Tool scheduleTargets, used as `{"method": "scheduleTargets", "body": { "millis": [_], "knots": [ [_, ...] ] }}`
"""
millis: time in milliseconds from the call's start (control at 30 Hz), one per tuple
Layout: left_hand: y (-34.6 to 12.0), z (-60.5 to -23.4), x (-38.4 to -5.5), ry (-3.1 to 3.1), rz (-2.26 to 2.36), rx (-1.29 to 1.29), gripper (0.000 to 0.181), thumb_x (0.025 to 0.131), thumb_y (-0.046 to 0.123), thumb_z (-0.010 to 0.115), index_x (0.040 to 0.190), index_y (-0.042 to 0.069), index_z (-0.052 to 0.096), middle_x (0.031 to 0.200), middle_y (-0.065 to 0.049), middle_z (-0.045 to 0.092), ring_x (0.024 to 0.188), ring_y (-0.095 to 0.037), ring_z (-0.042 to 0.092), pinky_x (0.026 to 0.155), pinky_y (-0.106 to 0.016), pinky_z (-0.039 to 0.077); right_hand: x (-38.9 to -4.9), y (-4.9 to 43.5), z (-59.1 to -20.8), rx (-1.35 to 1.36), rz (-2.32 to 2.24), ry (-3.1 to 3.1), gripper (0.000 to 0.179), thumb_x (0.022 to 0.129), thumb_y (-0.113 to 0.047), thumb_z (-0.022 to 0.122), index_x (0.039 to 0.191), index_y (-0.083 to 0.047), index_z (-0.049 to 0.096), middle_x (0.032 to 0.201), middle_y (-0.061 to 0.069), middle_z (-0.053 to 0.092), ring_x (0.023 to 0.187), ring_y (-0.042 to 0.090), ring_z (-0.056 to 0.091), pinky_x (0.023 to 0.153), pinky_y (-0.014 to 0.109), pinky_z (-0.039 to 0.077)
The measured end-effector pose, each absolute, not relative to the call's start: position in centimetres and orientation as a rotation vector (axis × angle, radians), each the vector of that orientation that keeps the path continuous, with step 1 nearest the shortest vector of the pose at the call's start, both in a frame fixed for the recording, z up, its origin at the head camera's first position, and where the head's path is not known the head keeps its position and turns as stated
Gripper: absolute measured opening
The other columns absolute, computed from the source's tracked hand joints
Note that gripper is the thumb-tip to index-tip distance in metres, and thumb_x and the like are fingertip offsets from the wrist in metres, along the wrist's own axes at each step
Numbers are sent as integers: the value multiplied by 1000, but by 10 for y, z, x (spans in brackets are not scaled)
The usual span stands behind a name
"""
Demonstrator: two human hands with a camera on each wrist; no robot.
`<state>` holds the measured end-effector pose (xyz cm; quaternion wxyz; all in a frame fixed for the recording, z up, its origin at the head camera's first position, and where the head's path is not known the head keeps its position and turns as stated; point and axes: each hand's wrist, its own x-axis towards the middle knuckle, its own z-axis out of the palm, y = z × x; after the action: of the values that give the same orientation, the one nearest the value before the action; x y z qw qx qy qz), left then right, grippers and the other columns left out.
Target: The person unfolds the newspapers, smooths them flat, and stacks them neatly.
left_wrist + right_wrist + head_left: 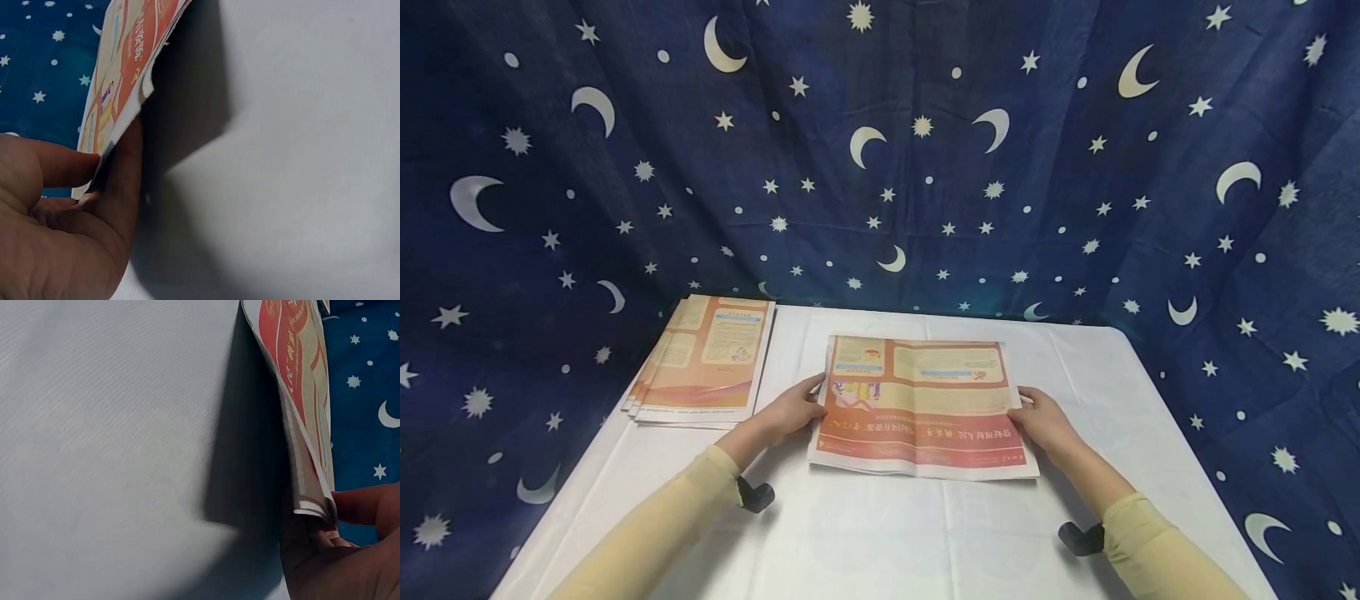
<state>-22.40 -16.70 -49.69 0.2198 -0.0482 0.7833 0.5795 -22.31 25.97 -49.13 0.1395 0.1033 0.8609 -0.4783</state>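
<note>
A folded newspaper point(917, 408) with orange and red print, upside down in the head view, is held by both hands at its side edges. My left hand point(793, 407) pinches the left edge; in the left wrist view the thumb lies on the printed face and the fingers point(122, 194) go underneath. On the opposite edge, my right hand point(1047, 423) pinches the paper the same way. Several layers show at the newspaper's corner point(309, 494) in the right wrist view. Shadow beneath the sheets shows them raised off the table, at least along the near edge.
A stack of similar newspapers point(707, 358) lies at the table's back left, its sheets slightly fanned. White cloth covers the table point(880, 542). Behind it hangs a dark blue curtain point(925, 208) with moons and stars. Black wrist mounts point(1081, 540) sit under both forearms.
</note>
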Motion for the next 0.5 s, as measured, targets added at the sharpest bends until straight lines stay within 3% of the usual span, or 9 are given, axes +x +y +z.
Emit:
{"method": "scheduleTargets", "body": {
  "millis": [233,500],
  "knots": [
    [-161,-496,-220,2171,1585,-106,79,95,0,59,164,9,22,133,-21,60,100,-24,68,79,-36,59,-215,268,-497,281,-1402,2481,70,99,-9,56,156,12,23,145,37,44,130,48,50,110,61,37],
    [-163,-501,-212,2251,1543,-66,77,95,2,63,162,5,25,136,-21,61,110,-25,67,93,-39,56,-204,276,-501,250,-1402,2470,71,98,-10,57,156,13,22,139,36,51,120,44,59,106,57,43]
  ]
}}
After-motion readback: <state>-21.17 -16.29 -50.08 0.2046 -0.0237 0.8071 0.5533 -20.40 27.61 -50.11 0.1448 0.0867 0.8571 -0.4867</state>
